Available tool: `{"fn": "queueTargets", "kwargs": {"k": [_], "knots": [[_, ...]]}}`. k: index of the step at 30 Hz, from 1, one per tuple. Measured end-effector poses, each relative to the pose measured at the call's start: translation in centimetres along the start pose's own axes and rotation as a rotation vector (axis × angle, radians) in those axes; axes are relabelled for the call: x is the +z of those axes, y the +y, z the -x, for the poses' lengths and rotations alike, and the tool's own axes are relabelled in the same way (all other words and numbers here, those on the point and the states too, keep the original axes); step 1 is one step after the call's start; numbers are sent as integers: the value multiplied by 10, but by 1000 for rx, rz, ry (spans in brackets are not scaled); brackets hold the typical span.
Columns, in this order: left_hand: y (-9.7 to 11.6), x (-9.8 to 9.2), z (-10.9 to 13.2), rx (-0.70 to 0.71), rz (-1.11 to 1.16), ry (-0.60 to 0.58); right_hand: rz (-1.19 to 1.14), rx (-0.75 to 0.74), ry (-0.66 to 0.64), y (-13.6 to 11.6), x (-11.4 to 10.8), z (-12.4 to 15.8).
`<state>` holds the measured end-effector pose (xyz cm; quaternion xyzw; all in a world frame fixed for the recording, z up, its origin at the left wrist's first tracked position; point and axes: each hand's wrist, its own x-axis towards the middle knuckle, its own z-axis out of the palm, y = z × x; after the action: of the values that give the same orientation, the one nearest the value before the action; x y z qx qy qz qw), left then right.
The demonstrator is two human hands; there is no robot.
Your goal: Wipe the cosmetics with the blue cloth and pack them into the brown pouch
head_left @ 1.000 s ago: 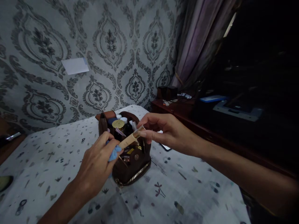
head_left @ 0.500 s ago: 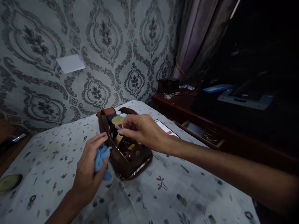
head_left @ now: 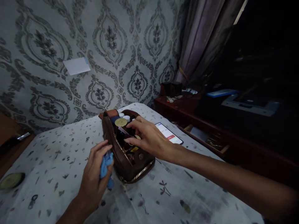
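A brown zippered bag [head_left: 116, 161] lies open on the patterned bedsheet, packed with small items. Among them are a round gold lid [head_left: 121, 122], white caps [head_left: 126, 118] and a thin pale-edged piece [head_left: 123, 129]. Over the bag's opening is my right hand [head_left: 149, 137], thumb and forefinger apart near that piece, with nothing plainly gripped. My left hand [head_left: 93, 171] is closed round a crumpled blue cloth [head_left: 106, 163], its fingertips against the bag's left side. Part of the bag's contents is hidden under my right hand.
Behind the right hand lies a lit phone [head_left: 169, 133]. An open drawer [head_left: 205, 140] of a dark red desk [head_left: 182, 109] stands to the right. A greenish oval object [head_left: 11, 181] is at far left, and patterned wallpaper [head_left: 107, 77] rises behind.
My right hand's fingers have parted from a pinch on a small pale piece, which now sits lower in the bag. The left hand keeps the blue cloth. The view has shifted slightly.
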<state>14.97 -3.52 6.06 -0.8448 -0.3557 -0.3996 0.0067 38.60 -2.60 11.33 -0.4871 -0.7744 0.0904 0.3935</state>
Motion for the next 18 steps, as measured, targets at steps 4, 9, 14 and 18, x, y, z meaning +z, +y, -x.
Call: {"fn": "queueTargets", "kwargs": {"k": [4, 9, 14, 18], "knots": [[-1, 2, 5, -32, 3, -25, 56, 58, -110, -5, -3, 6], [2, 11, 7, -35, 17, -3, -31, 197, -337, -20, -1, 5], [4, 20, 5, -55, 55, 23, -121, 268, -250, -25, 6, 4], [4, 21, 7, -79, 71, 20, -223, 275, -296, -19, 4, 6]]}}
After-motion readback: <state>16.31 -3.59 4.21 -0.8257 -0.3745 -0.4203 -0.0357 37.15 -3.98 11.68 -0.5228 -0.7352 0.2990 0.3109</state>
